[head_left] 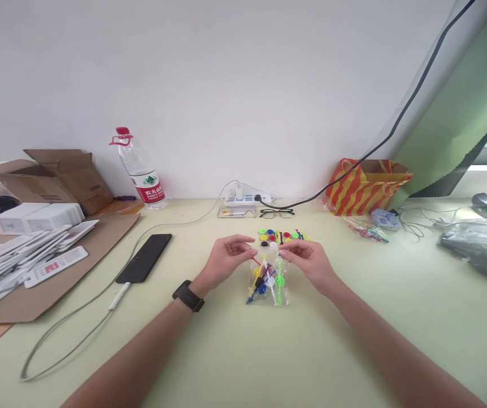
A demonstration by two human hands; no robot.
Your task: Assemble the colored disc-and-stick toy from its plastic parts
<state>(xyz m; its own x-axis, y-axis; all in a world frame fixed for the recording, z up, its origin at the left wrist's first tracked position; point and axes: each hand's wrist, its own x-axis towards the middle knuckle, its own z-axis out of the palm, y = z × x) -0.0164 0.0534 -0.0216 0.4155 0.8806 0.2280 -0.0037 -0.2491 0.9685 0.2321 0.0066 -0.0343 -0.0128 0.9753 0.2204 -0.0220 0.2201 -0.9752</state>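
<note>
A clear plastic bag [285, 297] hangs between my two hands near the middle of the table. Inside lie several coloured plastic arrow pieces, among them a green arrow [280, 280] with a round centre, plus yellow, white, blue and red ones. My left hand [225, 259] pinches the bag's top left corner with thumb and forefinger, beside a red tip. At the top right corner, my right hand [310, 263] pinches the bag too. Just beyond the hands are several small coloured discs [263, 238] and loose arrow pieces [302, 234], partly hidden by my right fingers.
A black phone [144, 258] on a charging cable lies left. Farther left are white cards [35, 255] on cardboard, a box [63, 178] and a water bottle [144, 173]. Glasses [277, 213] and a power strip [247, 196] sit behind; a striped bag [364, 187] stands right.
</note>
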